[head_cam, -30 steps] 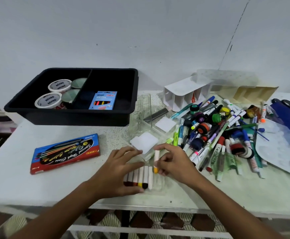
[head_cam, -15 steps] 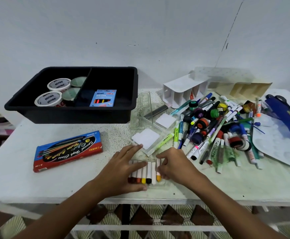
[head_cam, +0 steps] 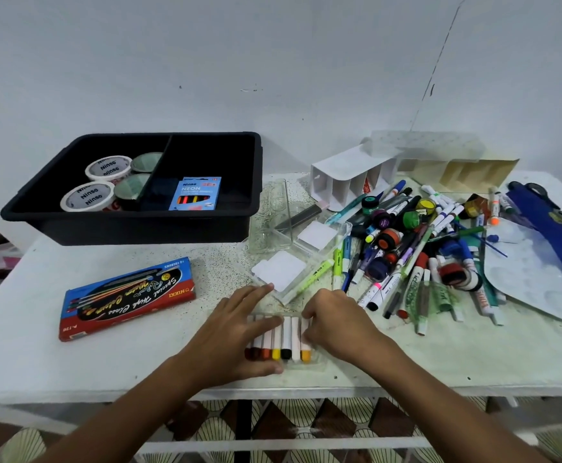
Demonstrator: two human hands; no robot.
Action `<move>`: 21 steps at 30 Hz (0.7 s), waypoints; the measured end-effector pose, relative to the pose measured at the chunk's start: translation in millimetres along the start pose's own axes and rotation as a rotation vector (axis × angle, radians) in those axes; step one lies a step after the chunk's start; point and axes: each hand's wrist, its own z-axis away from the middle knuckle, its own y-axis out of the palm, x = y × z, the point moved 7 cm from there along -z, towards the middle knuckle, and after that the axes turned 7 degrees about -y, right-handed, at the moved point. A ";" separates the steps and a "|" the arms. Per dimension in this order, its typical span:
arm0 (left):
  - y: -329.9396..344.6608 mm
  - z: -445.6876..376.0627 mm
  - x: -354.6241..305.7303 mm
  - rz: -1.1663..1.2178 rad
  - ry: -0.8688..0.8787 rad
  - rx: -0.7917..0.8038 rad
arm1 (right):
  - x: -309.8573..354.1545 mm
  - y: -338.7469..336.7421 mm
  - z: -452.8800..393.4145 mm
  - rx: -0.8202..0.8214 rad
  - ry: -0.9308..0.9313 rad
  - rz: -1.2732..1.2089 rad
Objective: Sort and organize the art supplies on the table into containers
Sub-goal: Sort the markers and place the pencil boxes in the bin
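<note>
Head view, single wide-angle camera: worn on the person's head, facing forward and down over the near edge of the white speckled counter point(head_cam: 72, 355). Close range; both forearms enter from the bottom of the frame. Far field reaches the plain white wall point(head_cam: 272, 61) behind the counter; the patterned floor point(head_cam: 306, 419) shows below its edge. No second view shares the scene.

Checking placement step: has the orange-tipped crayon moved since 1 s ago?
Yes. The orange-tipped crayon went from upright in the right hand down into the clear tray, at the row's right end.
</note>
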 end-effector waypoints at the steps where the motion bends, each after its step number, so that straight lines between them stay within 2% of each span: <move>1: -0.1 0.5 0.0 -0.002 -0.002 0.000 | 0.7 -0.4 0.6 -0.008 -0.013 0.017; 8: -2.0 0.4 -1.9 -0.027 0.014 -0.008 | 5.5 0.8 4.1 -0.039 -0.097 0.099; 15: -25.2 -29.8 -17.2 0.085 0.016 -0.136 | -0.6 -40.3 11.4 -0.097 -0.235 -0.148; 18: -28.5 -58.4 -34.7 0.147 -0.009 -0.194 | -22.0 -70.8 15.1 -0.146 -0.281 0.027; 21: -24.7 -95.0 -59.4 0.174 0.026 -0.217 | -62.1 -99.7 15.6 -0.191 -0.217 0.232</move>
